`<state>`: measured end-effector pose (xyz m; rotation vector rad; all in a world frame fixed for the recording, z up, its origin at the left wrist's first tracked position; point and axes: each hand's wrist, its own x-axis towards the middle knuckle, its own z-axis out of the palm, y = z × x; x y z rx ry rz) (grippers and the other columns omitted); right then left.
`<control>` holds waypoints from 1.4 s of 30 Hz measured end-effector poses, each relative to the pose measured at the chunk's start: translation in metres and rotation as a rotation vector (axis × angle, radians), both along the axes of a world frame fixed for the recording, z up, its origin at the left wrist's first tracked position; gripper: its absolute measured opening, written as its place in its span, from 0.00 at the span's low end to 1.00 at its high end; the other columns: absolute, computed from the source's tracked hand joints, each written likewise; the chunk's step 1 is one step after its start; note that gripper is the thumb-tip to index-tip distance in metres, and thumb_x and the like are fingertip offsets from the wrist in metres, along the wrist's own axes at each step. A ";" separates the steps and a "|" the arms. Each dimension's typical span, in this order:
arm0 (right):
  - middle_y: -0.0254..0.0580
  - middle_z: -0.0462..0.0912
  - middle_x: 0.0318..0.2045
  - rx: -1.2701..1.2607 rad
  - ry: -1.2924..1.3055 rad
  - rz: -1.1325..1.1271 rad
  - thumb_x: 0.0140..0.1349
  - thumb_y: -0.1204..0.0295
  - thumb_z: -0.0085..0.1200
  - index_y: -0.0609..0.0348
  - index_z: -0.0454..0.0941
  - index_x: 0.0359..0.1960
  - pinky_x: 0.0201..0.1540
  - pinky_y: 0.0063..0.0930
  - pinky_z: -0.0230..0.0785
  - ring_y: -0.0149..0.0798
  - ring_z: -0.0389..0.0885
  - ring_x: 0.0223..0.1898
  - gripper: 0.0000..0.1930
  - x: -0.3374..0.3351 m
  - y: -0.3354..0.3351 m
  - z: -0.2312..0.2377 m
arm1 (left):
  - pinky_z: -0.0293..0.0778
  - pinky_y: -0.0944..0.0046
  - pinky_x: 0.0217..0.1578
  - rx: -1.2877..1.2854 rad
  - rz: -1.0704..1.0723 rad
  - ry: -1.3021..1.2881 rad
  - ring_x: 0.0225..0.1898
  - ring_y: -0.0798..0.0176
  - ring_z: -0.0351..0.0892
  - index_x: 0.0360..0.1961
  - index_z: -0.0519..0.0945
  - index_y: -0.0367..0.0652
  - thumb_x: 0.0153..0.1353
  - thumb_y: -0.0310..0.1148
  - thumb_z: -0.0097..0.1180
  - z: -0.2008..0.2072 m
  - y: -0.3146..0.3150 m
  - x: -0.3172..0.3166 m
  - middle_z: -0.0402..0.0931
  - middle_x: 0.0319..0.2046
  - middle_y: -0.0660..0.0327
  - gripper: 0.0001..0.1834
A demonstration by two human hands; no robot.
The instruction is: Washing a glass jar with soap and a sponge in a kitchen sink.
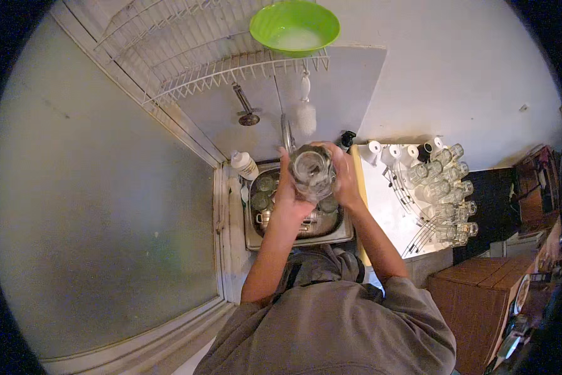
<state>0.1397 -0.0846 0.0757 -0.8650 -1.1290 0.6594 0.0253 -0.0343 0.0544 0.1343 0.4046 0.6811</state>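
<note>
A clear glass jar (312, 174) is held up above the sink, its round end facing up toward me. My left hand (288, 197) grips its left and near side, and my right hand (345, 177) wraps round its right side. The hands hide part of the jar. Below, the metal sink (253, 240) holds several glass pieces, among them a greenish glass (260, 200), and a light-coloured cup (264, 217). The faucet (286, 132) rises just behind the jar.
Several upturned glass jars (446, 187) and white cups (394, 152) crowd the patterned counter (387, 231) at right. A white bottle (244, 165) stands at the sink's left corner. A brush (306, 115) hangs under the wire rack (187, 78), which bears a green bowl (293, 28).
</note>
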 end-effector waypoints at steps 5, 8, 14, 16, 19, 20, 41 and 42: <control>0.56 0.72 0.50 -0.426 -0.028 -0.115 0.69 0.49 0.27 0.70 0.67 0.54 0.58 0.35 0.56 0.44 0.69 0.52 0.32 0.010 0.013 -0.005 | 0.62 0.53 0.59 0.174 -0.109 -0.172 0.58 0.57 0.66 0.59 0.67 0.47 0.63 0.56 0.44 -0.010 0.007 -0.011 0.68 0.57 0.59 0.31; 0.54 0.69 0.55 -0.421 0.113 0.014 0.68 0.51 0.32 0.70 0.63 0.58 0.58 0.35 0.58 0.42 0.68 0.55 0.31 0.030 0.025 -0.036 | 0.60 0.50 0.61 0.188 -0.059 -0.262 0.62 0.55 0.62 0.61 0.64 0.44 0.64 0.50 0.44 0.009 0.002 -0.003 0.64 0.60 0.56 0.29; 0.47 0.76 0.50 -0.339 0.477 0.395 0.67 0.54 0.38 0.65 0.72 0.52 0.56 0.36 0.65 0.42 0.74 0.51 0.25 0.035 0.037 -0.056 | 0.59 0.48 0.60 0.333 -0.027 -0.520 0.61 0.52 0.63 0.60 0.63 0.40 0.64 0.44 0.44 0.013 0.000 -0.006 0.63 0.60 0.49 0.28; 0.47 0.79 0.43 -0.299 0.762 0.584 0.66 0.56 0.40 0.64 0.73 0.48 0.52 0.36 0.69 0.43 0.78 0.45 0.23 0.021 0.030 0.025 | 0.58 0.42 0.60 -0.043 0.037 -0.585 0.59 0.46 0.65 0.59 0.64 0.35 0.64 0.53 0.40 0.025 -0.005 -0.006 0.66 0.58 0.48 0.33; 0.59 0.78 0.36 -0.280 0.578 0.635 0.63 0.39 0.29 0.67 0.74 0.35 0.51 0.43 0.67 0.55 0.76 0.44 0.37 0.026 0.046 -0.021 | 0.58 0.42 0.61 0.167 0.015 -0.637 0.60 0.45 0.64 0.58 0.66 0.33 0.62 0.60 0.38 0.008 0.003 0.006 0.64 0.59 0.47 0.39; 0.59 0.78 0.36 -0.284 0.579 0.631 0.63 0.39 0.29 0.67 0.74 0.35 0.51 0.43 0.67 0.55 0.76 0.44 0.37 0.026 0.048 -0.043 | 0.58 0.42 0.61 0.162 0.014 -0.637 0.60 0.45 0.64 0.58 0.66 0.33 0.62 0.60 0.38 -0.003 0.008 0.006 0.64 0.59 0.47 0.39; 0.53 0.80 0.31 0.019 0.419 1.036 0.65 0.54 0.39 0.62 0.76 0.33 0.45 0.43 0.68 0.52 0.77 0.37 0.22 0.027 0.051 0.043 | 0.55 0.46 0.60 0.175 0.138 -0.085 0.55 0.64 0.64 0.55 0.66 0.53 0.58 0.56 0.43 -0.028 0.002 0.036 0.68 0.48 0.60 0.28; 0.58 0.80 0.32 0.262 0.518 1.168 0.68 0.48 0.29 0.66 0.77 0.31 0.50 0.43 0.66 0.52 0.77 0.43 0.32 0.027 0.052 0.050 | 0.55 0.46 0.60 0.176 0.108 -0.129 0.55 0.64 0.64 0.55 0.66 0.52 0.58 0.56 0.43 -0.024 0.002 0.034 0.68 0.49 0.60 0.28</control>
